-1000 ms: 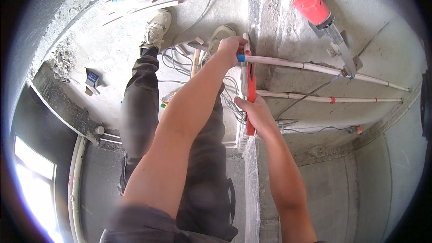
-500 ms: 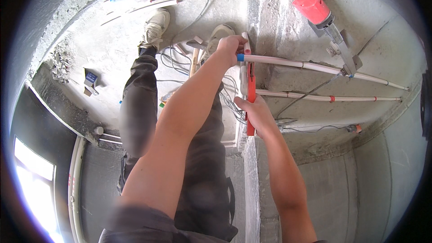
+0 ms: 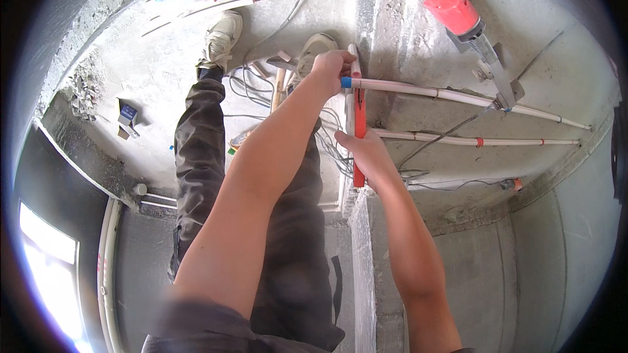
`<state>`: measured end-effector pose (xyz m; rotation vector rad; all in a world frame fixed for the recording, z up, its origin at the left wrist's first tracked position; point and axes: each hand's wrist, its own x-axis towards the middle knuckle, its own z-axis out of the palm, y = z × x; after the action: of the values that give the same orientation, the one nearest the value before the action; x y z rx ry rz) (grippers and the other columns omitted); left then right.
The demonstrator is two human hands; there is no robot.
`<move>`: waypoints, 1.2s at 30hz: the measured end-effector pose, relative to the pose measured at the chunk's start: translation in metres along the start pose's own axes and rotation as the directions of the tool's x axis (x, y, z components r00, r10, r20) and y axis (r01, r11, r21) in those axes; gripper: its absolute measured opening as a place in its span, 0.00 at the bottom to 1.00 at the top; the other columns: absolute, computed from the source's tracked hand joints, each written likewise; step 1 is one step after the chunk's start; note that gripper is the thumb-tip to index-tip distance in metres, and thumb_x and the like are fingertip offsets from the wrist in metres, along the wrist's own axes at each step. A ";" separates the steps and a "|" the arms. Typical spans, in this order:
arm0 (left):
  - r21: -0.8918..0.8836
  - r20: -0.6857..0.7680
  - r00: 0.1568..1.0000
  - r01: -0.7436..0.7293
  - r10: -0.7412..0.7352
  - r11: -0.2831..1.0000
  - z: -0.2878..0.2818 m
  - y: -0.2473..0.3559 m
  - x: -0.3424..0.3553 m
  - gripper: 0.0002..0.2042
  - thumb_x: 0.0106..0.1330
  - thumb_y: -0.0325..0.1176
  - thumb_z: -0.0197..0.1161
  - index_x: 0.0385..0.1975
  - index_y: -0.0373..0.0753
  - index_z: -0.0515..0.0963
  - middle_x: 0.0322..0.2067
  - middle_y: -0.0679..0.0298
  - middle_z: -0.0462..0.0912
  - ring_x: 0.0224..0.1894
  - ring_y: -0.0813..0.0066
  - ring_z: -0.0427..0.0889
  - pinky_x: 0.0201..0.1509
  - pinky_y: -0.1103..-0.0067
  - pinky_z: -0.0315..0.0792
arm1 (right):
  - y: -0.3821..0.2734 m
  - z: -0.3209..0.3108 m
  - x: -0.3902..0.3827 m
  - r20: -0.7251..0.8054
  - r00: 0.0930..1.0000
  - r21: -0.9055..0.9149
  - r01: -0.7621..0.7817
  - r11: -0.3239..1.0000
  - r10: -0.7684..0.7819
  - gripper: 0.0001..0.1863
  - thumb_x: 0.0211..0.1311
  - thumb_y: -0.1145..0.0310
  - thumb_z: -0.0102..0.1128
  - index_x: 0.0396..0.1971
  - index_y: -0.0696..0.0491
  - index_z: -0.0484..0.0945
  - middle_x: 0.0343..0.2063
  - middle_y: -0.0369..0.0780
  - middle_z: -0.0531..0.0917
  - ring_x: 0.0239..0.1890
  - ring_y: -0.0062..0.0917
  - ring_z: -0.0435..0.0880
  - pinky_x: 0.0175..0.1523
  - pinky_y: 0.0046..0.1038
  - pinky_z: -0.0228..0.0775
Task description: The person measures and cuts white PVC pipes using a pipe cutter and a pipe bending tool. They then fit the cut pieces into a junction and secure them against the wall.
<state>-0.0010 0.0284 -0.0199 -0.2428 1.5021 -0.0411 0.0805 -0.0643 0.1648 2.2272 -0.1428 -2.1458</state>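
Note:
My left hand (image 3: 331,68) is closed around a short white pipe (image 3: 354,59), held at the corner of the concrete ledge. In my right hand (image 3: 367,155) I grip a red-handled pipe cutter (image 3: 360,114), its head pointing up toward the short pipe. Whether the blade touches the pipe I cannot tell. Beside my left hand ends a long white pipe (image 3: 405,87) with a blue band (image 3: 346,82); it runs right to the wall. Below it, a second white pipe (image 3: 451,139) with red bands passes behind my right hand.
A red power tool (image 3: 454,13) with a metal shaft leans at the upper right. Grey cables (image 3: 252,91) coil on the floor beside my shoes. A small blue box (image 3: 128,114) lies at left, and pipe offcuts (image 3: 222,8) lie farther off.
My right hand and the pipe cutter have shifted slightly up and left. The cutter's handles look closer together. My left hand keeps its hold on the short pipe.

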 end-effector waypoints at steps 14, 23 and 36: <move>-0.048 0.017 1.000 0.004 -0.004 0.999 0.002 -0.001 0.001 0.09 0.68 0.25 0.63 0.41 0.25 0.77 0.35 0.46 0.83 0.27 0.59 0.80 0.27 0.69 0.79 | -0.001 -0.001 0.005 -0.002 1.000 0.086 -0.015 0.996 0.015 0.18 0.70 0.55 0.68 0.43 0.56 0.78 0.30 0.31 0.77 0.31 0.16 0.72 0.39 0.26 0.65; -0.019 -0.015 1.000 -0.004 0.003 1.000 0.005 0.002 -0.006 0.09 0.68 0.25 0.63 0.43 0.25 0.77 0.35 0.46 0.83 0.27 0.58 0.81 0.28 0.68 0.80 | -0.002 -0.004 0.005 0.015 1.000 0.032 0.002 0.999 -0.002 0.31 0.66 0.50 0.69 0.48 0.67 0.77 0.40 0.51 0.85 0.43 0.33 0.84 0.51 0.36 0.74; -0.018 -0.009 1.000 0.017 -0.017 1.000 0.003 0.000 0.000 0.09 0.69 0.26 0.64 0.42 0.26 0.78 0.35 0.47 0.84 0.28 0.59 0.81 0.30 0.68 0.79 | 0.003 -0.002 0.007 0.015 0.999 0.075 0.036 0.997 -0.038 0.30 0.67 0.52 0.69 0.49 0.67 0.77 0.39 0.49 0.86 0.40 0.31 0.83 0.49 0.36 0.74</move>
<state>0.0024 0.0287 -0.0201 -0.2705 1.5105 -0.0426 0.0825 -0.0679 0.1580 2.2698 -0.1871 -2.2139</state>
